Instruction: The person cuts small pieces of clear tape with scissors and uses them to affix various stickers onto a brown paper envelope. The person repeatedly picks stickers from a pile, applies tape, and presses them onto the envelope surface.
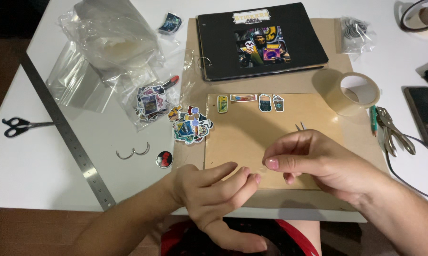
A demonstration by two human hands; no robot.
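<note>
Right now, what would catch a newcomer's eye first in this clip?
The two hands, left hand and right hand, meet fingertip to fingertip over a brown card sheet with four stickers along its top. Left of it lies a colourful sticker pile; behind it, a black binder.

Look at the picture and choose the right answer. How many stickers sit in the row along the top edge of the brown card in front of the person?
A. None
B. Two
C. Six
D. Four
D. Four stickers lie in a row along the top edge of the brown card: a green one, a long flat one and two cup-shaped ones, above the left hand and right hand.
</note>
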